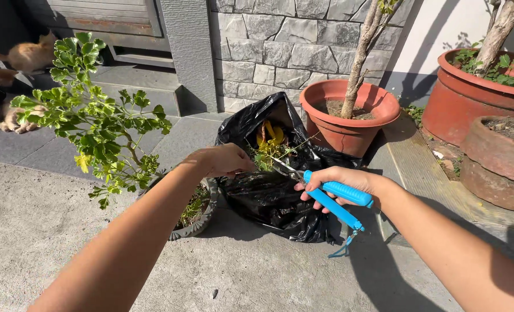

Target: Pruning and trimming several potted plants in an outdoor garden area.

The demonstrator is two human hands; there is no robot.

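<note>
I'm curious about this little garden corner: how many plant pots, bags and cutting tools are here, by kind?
Terracotta pots: 3 – one with a thin trunk, a large one, a weathered one
Grey pot with the leafy shrub: 1
Black plastic bag: 1
Blue-handled pruning shears, in the right hand: 1
Total: 6
</note>
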